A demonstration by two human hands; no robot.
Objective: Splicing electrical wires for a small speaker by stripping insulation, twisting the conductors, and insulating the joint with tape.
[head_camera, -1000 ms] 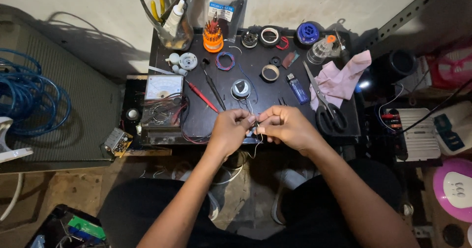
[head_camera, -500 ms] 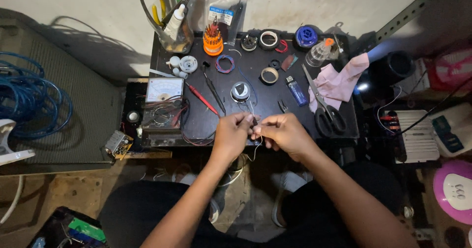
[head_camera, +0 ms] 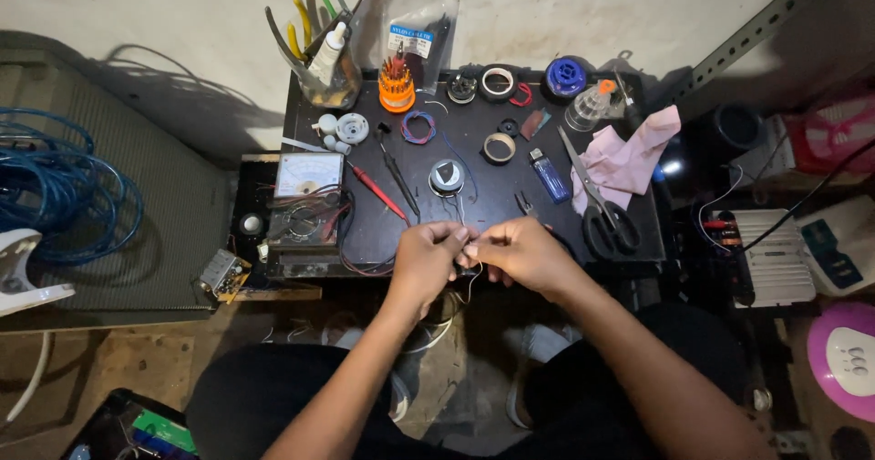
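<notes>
In the head view, both hands meet at the front edge of the small black desk [head_camera: 492,200]. The left hand [head_camera: 427,261] and the right hand [head_camera: 521,255] are almost touching each other, and each one pinches with its fingertips a thin wire [head_camera: 467,252]. The wire is very fine; a loop of it hangs below the hands, and thin strands seem to go from the hands up to a small round motor part [head_camera: 447,177] that lies on the desk just behind them. I cannot tell exactly where the wire ends.

Around them, many things lie on the desk. Black scissors [head_camera: 602,205] lie to the right, partly on a pink cloth [head_camera: 629,155]. A blue lighter [head_camera: 550,175] is between the scissors and a roll of tape [head_camera: 499,147]. A red probe [head_camera: 378,193] and a black probe [head_camera: 399,173] lie to the left of the motor part. An analog multimeter [head_camera: 305,200] sits at the left edge of the desk. At the back stand an orange screwdriver set [head_camera: 396,86] and a glass jar with tools [head_camera: 326,72]. A coil of blue cable [head_camera: 59,196] lies well apart, far to the left.
</notes>
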